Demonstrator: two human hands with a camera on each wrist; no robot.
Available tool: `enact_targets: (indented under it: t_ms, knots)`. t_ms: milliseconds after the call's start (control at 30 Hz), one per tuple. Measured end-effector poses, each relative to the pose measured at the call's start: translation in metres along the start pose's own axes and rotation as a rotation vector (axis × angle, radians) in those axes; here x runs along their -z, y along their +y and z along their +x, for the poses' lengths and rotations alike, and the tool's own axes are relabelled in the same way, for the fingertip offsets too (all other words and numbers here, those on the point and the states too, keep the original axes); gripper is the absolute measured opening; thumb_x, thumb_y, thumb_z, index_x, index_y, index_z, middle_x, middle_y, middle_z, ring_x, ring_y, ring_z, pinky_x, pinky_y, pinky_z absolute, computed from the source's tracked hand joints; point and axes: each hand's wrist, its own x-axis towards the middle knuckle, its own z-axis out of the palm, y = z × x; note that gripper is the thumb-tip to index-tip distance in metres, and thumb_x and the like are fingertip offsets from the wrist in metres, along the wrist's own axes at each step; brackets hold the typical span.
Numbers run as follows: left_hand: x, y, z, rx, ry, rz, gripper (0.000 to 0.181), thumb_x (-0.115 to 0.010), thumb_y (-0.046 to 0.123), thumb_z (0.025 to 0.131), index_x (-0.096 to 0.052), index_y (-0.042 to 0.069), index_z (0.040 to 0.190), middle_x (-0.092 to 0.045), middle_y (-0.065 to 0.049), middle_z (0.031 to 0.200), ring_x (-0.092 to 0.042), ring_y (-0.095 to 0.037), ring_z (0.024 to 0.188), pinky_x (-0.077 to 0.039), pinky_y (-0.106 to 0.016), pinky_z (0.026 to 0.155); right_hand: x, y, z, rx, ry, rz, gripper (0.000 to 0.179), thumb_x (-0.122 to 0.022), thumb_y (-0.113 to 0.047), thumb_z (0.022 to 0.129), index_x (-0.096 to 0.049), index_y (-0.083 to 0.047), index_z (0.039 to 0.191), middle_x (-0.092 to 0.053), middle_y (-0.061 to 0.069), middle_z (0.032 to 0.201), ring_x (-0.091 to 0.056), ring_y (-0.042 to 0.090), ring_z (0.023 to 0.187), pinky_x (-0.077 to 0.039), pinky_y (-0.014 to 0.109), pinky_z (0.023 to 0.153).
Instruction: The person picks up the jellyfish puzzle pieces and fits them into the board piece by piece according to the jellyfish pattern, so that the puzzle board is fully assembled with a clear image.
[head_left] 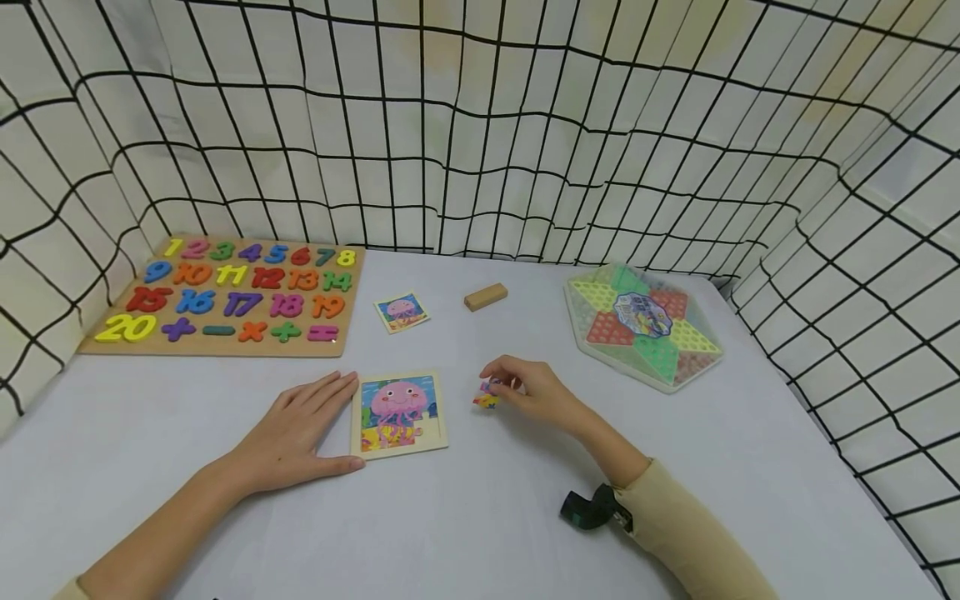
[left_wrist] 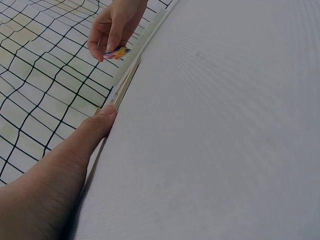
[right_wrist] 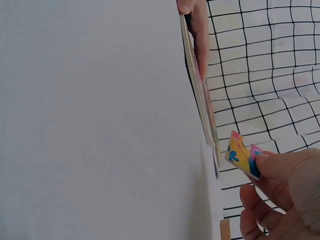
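A jigsaw puzzle (head_left: 400, 408) in a pale wooden frame, with a pink jellyfish picture, lies on the white table; a bare patch shows at its lower right corner. My left hand (head_left: 300, 433) lies flat with fingers extended along the frame's left side, thumb at the lower left corner. Right of the frame, my right hand (head_left: 536, 392) pinches a yellow, blue and pink puzzle piece (right_wrist: 243, 155) between thumb and fingers, a little above the table. In the left wrist view, the right hand with the piece appears beyond the frame's edge.
Behind the puzzle lie a small jellyfish picture card (head_left: 402, 312) and a wooden block (head_left: 486, 297). A board of coloured numbers (head_left: 255, 329) is at the back left, a hexagonal game box (head_left: 645, 327) at the back right. Black-lined netting (head_left: 480, 125) rises around the table.
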Motion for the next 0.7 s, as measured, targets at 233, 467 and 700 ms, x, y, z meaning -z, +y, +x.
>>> enact_targets:
  t_ms: [233,467,700]
  knots:
    - [0.000,0.000,0.000,-0.001,0.000,0.000,0.102,-0.051,0.074,0.072,-0.029,0.003,0.142,-0.027,-0.012,0.148,-0.019,-0.032,0.135,-0.018,-0.053,0.101,-0.012,-0.009,0.011,0.002,-0.033,0.013,0.017,-0.062,-0.009,0.087,-0.061,-0.007,0.104,-0.063,-0.003,0.088,-0.053,0.008,0.076,-0.046,0.022,0.069]
    - [0.000,0.000,0.000,-0.005,0.011,-0.002,0.102,-0.052,0.073,0.072,-0.030,0.003,0.142,-0.028,-0.012,0.147,-0.020,-0.031,0.134,-0.019,-0.053,0.100,-0.025,-0.019,0.020,0.012,-0.076,0.050,0.016,-0.062,-0.010,0.088,-0.061,-0.008,0.103,-0.060,-0.006,0.083,-0.052,0.007,0.076,-0.045,0.022,0.069]
    - [0.000,0.000,0.000,0.005,-0.011,-0.003,0.103,-0.050,0.075,0.072,-0.029,0.003,0.142,-0.026,-0.012,0.148,-0.018,-0.031,0.135,-0.018,-0.052,0.102,-0.039,-0.024,0.026,0.041,-0.138,0.087,0.017,-0.063,-0.013,0.088,-0.061,-0.008,0.103,-0.058,-0.007,0.080,-0.050,0.006,0.074,-0.044,0.020,0.069]
